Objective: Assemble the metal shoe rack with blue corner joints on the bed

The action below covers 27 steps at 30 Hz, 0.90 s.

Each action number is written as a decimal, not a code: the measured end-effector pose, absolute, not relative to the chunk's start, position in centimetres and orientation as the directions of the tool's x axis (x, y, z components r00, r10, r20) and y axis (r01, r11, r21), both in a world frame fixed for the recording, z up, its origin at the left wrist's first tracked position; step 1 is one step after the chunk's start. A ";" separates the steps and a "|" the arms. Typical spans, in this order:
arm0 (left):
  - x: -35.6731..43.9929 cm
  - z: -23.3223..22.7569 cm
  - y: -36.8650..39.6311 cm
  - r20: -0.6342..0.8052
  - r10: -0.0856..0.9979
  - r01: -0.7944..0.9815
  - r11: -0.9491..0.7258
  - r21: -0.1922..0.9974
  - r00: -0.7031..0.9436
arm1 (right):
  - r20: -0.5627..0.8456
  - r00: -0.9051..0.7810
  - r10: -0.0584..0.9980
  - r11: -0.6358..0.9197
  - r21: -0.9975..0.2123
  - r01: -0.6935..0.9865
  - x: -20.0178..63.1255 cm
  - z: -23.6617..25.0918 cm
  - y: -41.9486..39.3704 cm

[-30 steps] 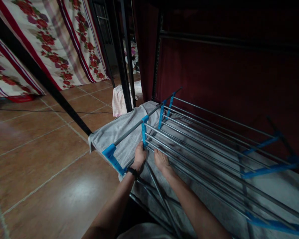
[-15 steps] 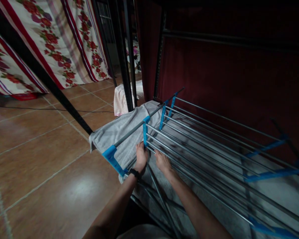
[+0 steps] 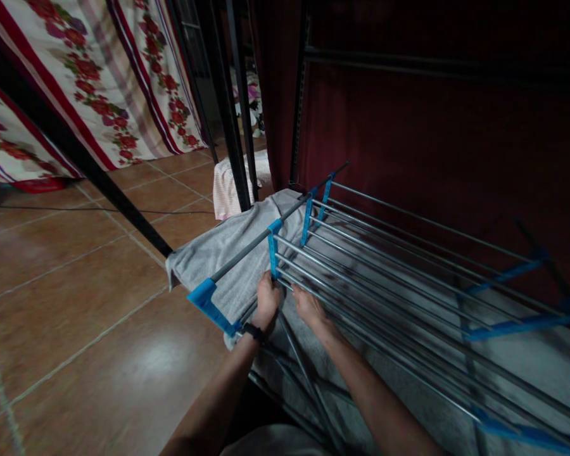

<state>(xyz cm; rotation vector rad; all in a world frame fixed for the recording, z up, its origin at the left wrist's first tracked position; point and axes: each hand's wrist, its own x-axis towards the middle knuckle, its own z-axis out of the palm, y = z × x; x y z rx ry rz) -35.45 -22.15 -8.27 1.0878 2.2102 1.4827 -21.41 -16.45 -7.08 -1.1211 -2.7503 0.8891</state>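
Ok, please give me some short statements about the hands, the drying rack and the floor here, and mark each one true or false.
1. The left hand is at the drying rack beside a blue plastic connector. True.
2. The rack's rods are wooden. False: they are grey metal.
3. A grey towel lies under the rack's end. True.
4. The floor is carpeted. False: it has brown tiles.
5. The right hand is raised high above the rack. False: it is down among the rods.

Drying rack (image 3: 384, 266) over towel (image 3: 223, 253); curtain (image 3: 90, 82) far left; hands (image 3: 287, 303) at rack's near-left corner
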 end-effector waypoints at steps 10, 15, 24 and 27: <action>-35.2 -8.4 -22.3 0.141 0.710 0.473 0.295 0.830 -0.690 | -0.181 -0.727 0.662 0.570 -0.509 0.646 -21.4 -6.7 -16.7; -35.2 -8.6 -22.4 0.140 0.696 0.459 0.296 0.837 -0.705 | -0.147 -0.734 0.664 0.595 -0.491 0.636 -21.6 -6.1 -16.8; -35.9 -8.5 -22.4 0.135 0.732 0.437 0.238 0.868 -0.668 | 0.074 -0.636 0.768 0.536 -0.619 0.574 -12.6 -5.5 -22.6; -36.5 -8.7 -22.1 0.120 0.736 0.461 0.280 0.842 -0.666 | 0.063 -0.409 0.910 0.329 -0.712 0.620 -4.4 -6.5 -25.2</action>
